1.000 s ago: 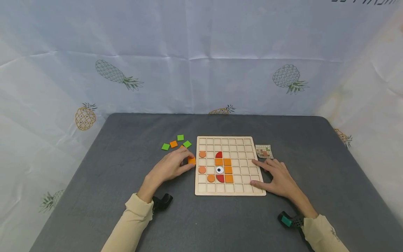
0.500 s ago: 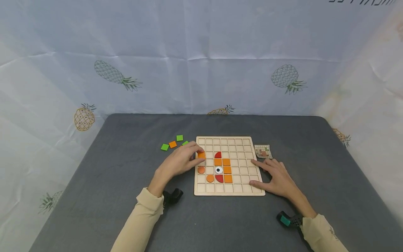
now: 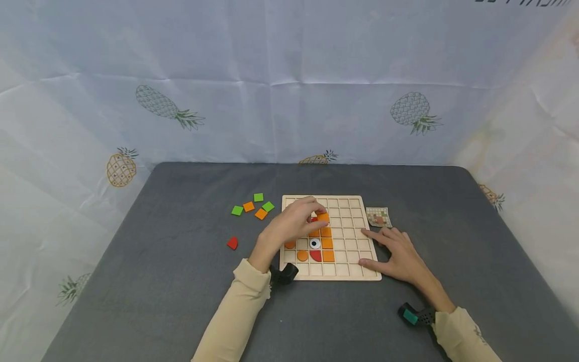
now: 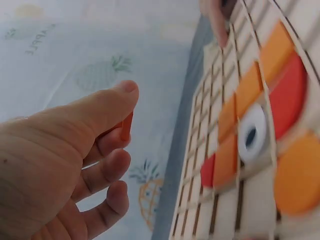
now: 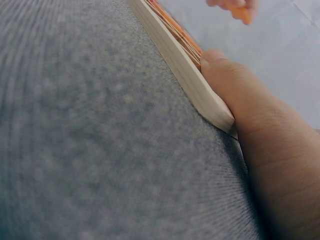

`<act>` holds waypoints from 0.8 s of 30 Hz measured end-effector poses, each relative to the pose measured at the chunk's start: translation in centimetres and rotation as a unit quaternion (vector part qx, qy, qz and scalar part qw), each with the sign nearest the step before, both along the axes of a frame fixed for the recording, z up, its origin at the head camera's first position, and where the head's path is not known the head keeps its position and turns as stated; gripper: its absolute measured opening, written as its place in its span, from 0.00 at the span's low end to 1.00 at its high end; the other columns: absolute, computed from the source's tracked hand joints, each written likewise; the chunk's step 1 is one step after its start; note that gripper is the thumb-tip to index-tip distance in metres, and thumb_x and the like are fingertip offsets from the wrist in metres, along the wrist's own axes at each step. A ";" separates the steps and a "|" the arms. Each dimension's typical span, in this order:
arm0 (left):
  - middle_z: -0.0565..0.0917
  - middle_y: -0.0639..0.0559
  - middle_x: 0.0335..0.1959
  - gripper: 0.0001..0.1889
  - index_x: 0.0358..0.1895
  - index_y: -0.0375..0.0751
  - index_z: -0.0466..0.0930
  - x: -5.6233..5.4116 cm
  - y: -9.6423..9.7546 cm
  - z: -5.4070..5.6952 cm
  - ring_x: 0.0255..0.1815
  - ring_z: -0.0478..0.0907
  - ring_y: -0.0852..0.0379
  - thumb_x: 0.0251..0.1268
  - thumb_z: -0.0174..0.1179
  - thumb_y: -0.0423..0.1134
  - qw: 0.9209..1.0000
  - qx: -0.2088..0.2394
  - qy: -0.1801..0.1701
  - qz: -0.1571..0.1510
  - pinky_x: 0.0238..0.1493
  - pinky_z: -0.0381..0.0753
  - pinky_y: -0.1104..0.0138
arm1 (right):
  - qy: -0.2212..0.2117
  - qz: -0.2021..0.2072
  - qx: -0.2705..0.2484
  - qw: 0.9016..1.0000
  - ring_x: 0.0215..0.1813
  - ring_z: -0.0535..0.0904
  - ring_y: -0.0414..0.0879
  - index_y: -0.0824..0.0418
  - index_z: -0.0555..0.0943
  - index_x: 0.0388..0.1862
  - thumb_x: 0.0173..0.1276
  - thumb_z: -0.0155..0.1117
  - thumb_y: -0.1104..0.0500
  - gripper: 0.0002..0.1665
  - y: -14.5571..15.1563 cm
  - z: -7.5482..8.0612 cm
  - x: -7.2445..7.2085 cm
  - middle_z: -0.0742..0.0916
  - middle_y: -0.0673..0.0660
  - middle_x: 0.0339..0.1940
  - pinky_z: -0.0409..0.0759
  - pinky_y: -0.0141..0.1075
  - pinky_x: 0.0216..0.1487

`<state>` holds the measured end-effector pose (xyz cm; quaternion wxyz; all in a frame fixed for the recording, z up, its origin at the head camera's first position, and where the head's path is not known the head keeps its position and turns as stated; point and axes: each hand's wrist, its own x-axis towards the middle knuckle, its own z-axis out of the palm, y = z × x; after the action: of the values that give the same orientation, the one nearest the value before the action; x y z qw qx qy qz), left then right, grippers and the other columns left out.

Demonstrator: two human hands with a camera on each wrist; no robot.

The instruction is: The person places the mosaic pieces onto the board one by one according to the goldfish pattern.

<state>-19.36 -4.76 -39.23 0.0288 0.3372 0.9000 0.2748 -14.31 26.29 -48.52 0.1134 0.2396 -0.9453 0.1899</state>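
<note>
My left hand (image 3: 294, 219) pinches an orange square tile (image 3: 323, 217) between thumb and forefinger, over the wooden grid board (image 3: 349, 271). The left wrist view shows this tile (image 4: 127, 127) edge-on, held above the board. Orange squares (image 3: 327, 244), a white eye disc (image 3: 314, 244), red quarter-round pieces (image 3: 315, 256) and orange discs (image 3: 302, 256) lie in the cells. One red piece and one disc are partly covered by my left hand. My right hand (image 3: 397, 254) rests at the board's right edge, its thumb (image 5: 220, 65) and forefinger extended onto the rim.
Left of the board lie green squares (image 3: 237, 210), orange squares (image 3: 261, 214) and a red quarter-round piece (image 3: 232, 243) on the dark grey table (image 3: 181, 226). A small pattern card (image 3: 379, 216) sits at the board's right. Pineapple-print cloth (image 3: 289, 115) hangs behind.
My left hand has carried the orange square from beside the board's left edge rightward across it, uncovering loose tiles on the table. My right hand has stayed in place.
</note>
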 end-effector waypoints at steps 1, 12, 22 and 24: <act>0.84 0.48 0.51 0.16 0.55 0.41 0.85 -0.1 0.4 0.1 0.43 0.78 0.55 0.72 0.65 0.45 1.000 0.000 -0.001 -0.002 0.48 0.81 0.65 | 0.000 0.000 0.000 1.000 0.35 0.58 0.37 0.50 0.79 0.70 0.51 0.80 0.37 0.48 0.0 0.0 0.0 0.74 0.45 0.34 0.50 0.35 0.42; 0.82 0.52 0.56 0.16 0.57 0.46 0.84 -0.3 3.0 -0.5 0.45 0.79 0.58 0.75 0.61 0.49 0.999 -0.024 -0.025 -0.006 0.49 0.81 0.67 | 0.003 -0.002 0.010 1.000 0.36 0.61 0.38 0.50 0.79 0.70 0.51 0.80 0.35 0.47 -0.1 0.1 -0.1 0.79 0.48 0.38 0.55 0.36 0.42; 0.83 0.52 0.50 0.16 0.57 0.46 0.85 0.0 3.5 -1.7 0.41 0.78 0.60 0.74 0.62 0.48 0.998 -0.058 -0.004 -0.011 0.47 0.80 0.69 | 0.005 -0.003 0.009 1.000 0.36 0.60 0.37 0.50 0.79 0.70 0.51 0.80 0.36 0.48 0.1 0.0 -0.1 0.77 0.46 0.35 0.53 0.35 0.42; 0.83 0.52 0.49 0.16 0.57 0.46 0.85 -0.1 3.7 -1.9 0.41 0.78 0.60 0.73 0.63 0.49 0.997 -0.072 0.008 -0.009 0.47 0.80 0.69 | 0.007 -0.002 0.007 1.000 0.36 0.60 0.36 0.50 0.79 0.70 0.51 0.80 0.36 0.48 0.1 0.0 -0.1 0.76 0.46 0.35 0.53 0.35 0.42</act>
<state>-19.48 -1.06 -41.09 0.0478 0.3450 0.9144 0.2065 -14.42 26.41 -48.56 0.1191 0.2401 -0.9462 0.1815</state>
